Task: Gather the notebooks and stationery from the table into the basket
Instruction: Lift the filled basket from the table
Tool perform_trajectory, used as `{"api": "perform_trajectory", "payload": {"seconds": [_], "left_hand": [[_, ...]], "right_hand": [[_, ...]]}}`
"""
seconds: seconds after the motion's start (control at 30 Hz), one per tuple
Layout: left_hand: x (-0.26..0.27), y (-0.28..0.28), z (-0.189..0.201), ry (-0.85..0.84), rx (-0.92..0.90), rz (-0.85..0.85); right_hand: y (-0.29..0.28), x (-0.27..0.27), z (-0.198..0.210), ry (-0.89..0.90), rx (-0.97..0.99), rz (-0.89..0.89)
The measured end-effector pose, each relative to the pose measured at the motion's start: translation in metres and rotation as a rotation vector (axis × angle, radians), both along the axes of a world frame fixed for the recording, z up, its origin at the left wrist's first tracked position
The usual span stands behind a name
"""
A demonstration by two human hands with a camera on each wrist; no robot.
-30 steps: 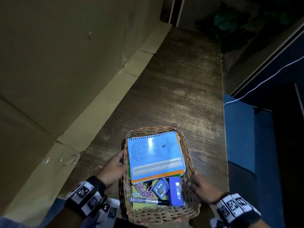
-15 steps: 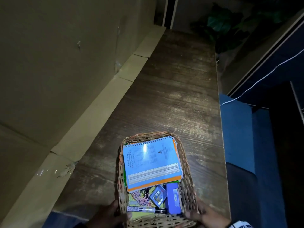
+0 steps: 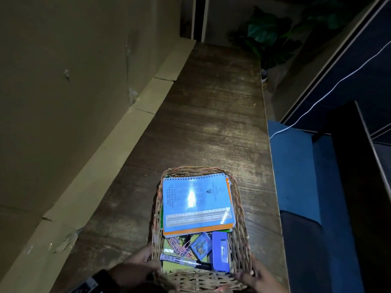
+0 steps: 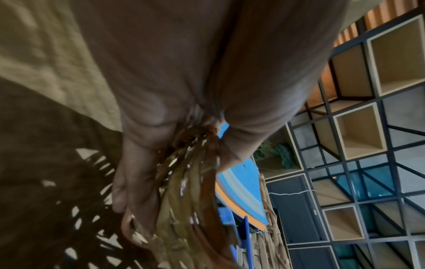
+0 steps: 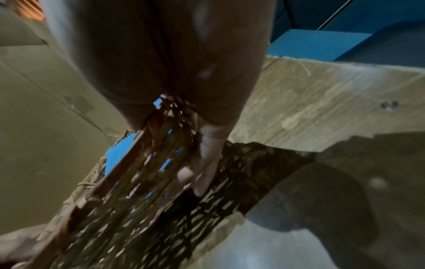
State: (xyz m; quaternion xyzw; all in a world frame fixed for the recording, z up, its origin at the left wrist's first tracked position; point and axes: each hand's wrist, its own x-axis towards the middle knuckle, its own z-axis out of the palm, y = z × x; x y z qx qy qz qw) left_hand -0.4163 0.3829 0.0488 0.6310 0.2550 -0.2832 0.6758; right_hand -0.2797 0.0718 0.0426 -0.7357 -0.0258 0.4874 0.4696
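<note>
Wicker basket (image 3: 239, 210) on the dark wooden table (image 3: 211, 115), near the table's front edge, loaded. Inside the basket, a blue spiral notebook (image 3: 197, 199) tops a stack with orange and green covers beneath, filling the far half. The near half holds a blue stapler-like box (image 3: 220, 251), a small blue card packet (image 3: 201, 246), pink paper clips (image 3: 179, 247) and a marker (image 3: 184, 262). No loose stationery shows on the table beyond the basket, so the gathering appears essentially complete; only carrying or setting down the basket seems left. The left hand (image 3: 135, 265) grasps the basket's near-left rim, thumb inside and fingers outside. The right hand (image 3: 261, 277) grasps the near-right rim likewise. Both wrist views confirm wicker clamped between thumb and fingers.
</note>
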Motion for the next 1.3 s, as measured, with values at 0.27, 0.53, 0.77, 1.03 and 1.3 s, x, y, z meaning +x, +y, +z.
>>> {"api": "perform_trajectory", "payload": {"seconds": [0.27, 0.53, 0.77, 1.03, 1.3], "left_hand": [[0.131, -0.001, 0.0, -0.084, 0.103, 0.069], [0.309, -0.004, 0.023, -0.104, 0.156, 0.075], [0.418, 0.001, 0.012, 0.037, 0.129, 0.097], [0.457, 0.009, -0.02, 0.128, 0.093, 0.115], [0.462, 0.003, -0.022, 0.124, 0.082, 0.172]], "right_hand": [[-0.005, 0.089, 0.011, -0.169, 0.045, -0.151], [-0.011, 0.248, -0.031, -0.304, -0.005, -0.272], [0.017, 0.328, 0.008, -0.198, 0.013, -0.431], [0.023, 0.379, -0.021, -0.102, 0.055, -0.473], [0.024, 0.383, -0.038, -0.063, 0.077, -0.531]]}}
